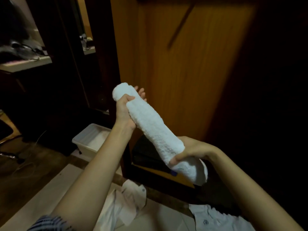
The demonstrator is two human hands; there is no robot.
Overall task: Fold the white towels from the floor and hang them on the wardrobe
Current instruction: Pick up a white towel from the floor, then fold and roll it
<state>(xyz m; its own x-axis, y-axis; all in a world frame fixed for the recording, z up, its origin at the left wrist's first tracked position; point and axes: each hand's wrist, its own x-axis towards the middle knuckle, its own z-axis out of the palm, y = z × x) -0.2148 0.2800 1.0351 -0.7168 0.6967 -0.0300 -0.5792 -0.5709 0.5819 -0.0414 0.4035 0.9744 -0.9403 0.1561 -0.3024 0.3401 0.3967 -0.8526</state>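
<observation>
A white towel point(153, 129) folded into a long thick strip slants across the middle of the view, in front of the wooden wardrobe point(191, 72). My left hand point(126, 110) grips its upper end, thumb over the front and fingertips showing behind. My right hand point(191, 150) grips the lower end, with a short length of towel hanging below the fist. More white cloth lies on the floor: one crumpled piece point(128, 204) between my forearms and another point(215, 219) at the lower right.
A white plastic bin point(90, 139) stands on the floor left of the wardrobe. A dark bag or case point(146, 154) sits at the wardrobe's foot. A cluttered shelf point(25, 62) is at the far left, and cables trail on the dark floor.
</observation>
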